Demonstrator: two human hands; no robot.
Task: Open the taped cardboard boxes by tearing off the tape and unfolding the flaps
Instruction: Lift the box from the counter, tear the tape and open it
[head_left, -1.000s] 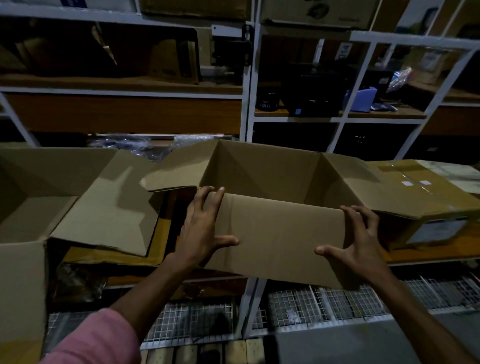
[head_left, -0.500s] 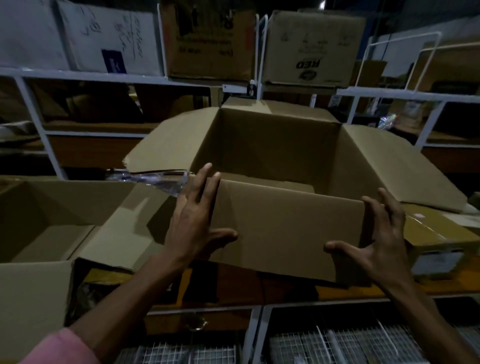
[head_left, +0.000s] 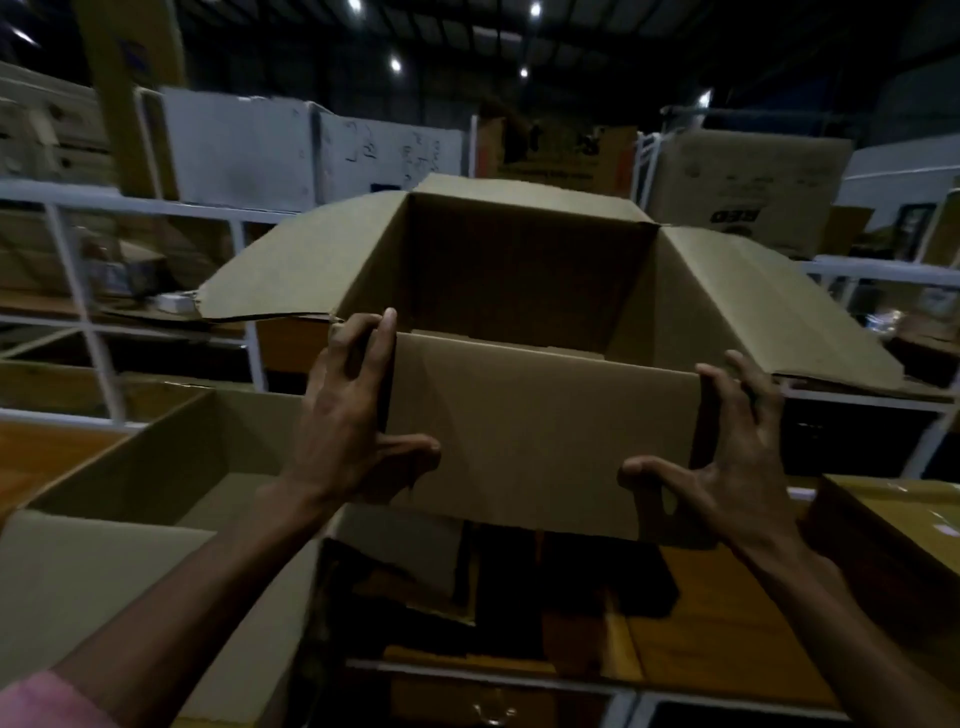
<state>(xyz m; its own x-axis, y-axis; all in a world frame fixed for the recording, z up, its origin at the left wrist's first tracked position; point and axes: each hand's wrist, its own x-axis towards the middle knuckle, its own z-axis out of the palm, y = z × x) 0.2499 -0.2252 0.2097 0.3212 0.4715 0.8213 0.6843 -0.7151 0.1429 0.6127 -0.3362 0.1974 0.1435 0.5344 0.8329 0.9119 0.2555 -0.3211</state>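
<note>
An open brown cardboard box (head_left: 535, 431) is held up in the air in front of me, all its flaps spread outward and its inside empty. My left hand (head_left: 348, 415) grips the box's left near corner, fingers up the side and thumb on the front flap. My right hand (head_left: 722, 467) grips the right near corner the same way. A second open box (head_left: 130, 493) sits lower left on the shelf. A box sealed with glossy tape (head_left: 893, 525) lies at the lower right.
White metal shelving (head_left: 83, 306) runs across the back with more cardboard boxes (head_left: 748, 182) on its top level. An orange wooden shelf board (head_left: 727, 623) lies below the lifted box. Ceiling lights shine overhead in the dim room.
Both hands have lifted the open box off the shelf and raised it upward. The view has tilted up, now showing the top shelves and ceiling.
</note>
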